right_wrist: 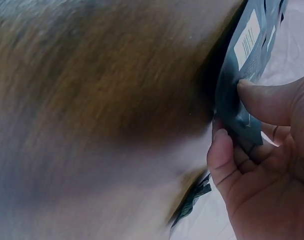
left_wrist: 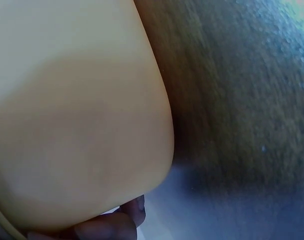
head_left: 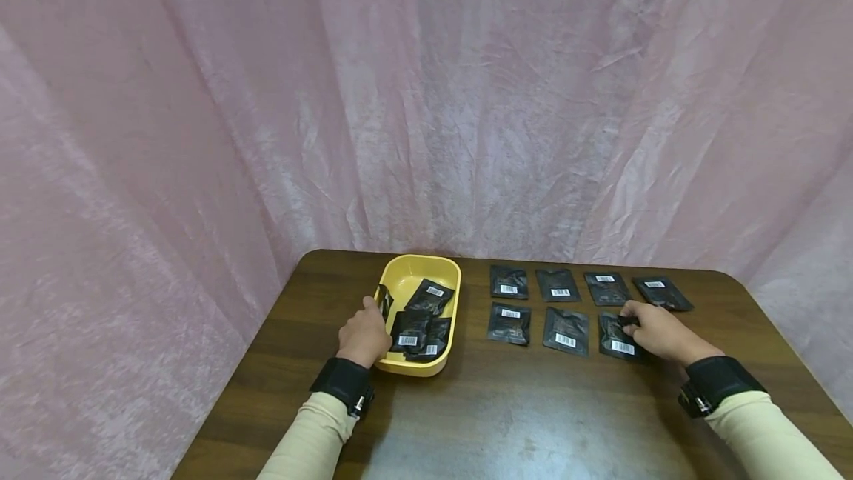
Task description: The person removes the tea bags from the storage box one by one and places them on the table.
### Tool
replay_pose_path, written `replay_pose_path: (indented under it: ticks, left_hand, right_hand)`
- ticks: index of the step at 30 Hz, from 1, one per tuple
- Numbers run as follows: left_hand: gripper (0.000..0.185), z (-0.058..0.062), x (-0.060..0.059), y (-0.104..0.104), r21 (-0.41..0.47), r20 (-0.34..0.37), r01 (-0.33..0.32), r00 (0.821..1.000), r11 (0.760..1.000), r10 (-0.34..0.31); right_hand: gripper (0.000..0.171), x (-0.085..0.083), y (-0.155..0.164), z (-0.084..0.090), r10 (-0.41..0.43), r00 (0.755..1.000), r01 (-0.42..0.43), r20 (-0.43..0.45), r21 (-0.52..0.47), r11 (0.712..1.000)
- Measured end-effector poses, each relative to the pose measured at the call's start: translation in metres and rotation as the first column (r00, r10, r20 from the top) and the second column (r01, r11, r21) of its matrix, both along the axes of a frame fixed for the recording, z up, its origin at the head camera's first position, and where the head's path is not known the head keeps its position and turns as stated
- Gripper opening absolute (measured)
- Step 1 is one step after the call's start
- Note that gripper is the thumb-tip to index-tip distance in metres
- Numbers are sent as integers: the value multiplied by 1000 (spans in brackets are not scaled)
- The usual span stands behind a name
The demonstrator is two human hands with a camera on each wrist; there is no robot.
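My left hand (head_left: 363,333) grips the left side wall of a yellow plastic basin (head_left: 418,369). In the left wrist view, its fingertips (left_wrist: 111,226) show at the edge of the basin's wall. Several black sachets (head_left: 409,328) with white barcode labels lie inside the basin. At the near row's right end, my right hand (head_left: 663,332) pinches the right edge of a black sachet (head_left: 616,335). The right wrist view shows the thumb on the barcode face of this sachet (right_wrist: 237,95), with other fingers behind it.
On the brown wooden table (head_left: 506,406), more black sachets lie in two rows right of the basin, a far row (head_left: 558,285) and a near row (head_left: 566,330). A pink curtain (head_left: 433,110) hangs behind the table's far edge.
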State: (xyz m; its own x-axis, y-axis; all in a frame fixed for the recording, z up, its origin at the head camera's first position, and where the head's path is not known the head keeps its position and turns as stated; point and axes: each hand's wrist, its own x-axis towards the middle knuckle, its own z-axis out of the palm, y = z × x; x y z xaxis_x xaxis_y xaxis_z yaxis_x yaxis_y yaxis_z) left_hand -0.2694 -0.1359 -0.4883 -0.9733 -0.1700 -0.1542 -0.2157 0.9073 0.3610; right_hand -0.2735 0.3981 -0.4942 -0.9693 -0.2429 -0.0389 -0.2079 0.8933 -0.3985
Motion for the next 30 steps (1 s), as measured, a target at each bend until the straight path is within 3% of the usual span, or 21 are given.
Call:
replay_pose_path:
  ticks: [17, 30]
  left_hand:
    - [58, 0, -1, -3, -6, 10, -7, 1000, 1000, 7]
    - [58, 3, 1, 1, 8, 9, -7, 1000, 1000, 7]
  right_hand:
    - [32, 8, -4, 2, -43, 994, 54, -104, 109, 993]
    - [34, 11, -5, 3, -83, 990, 93, -113, 85, 992]
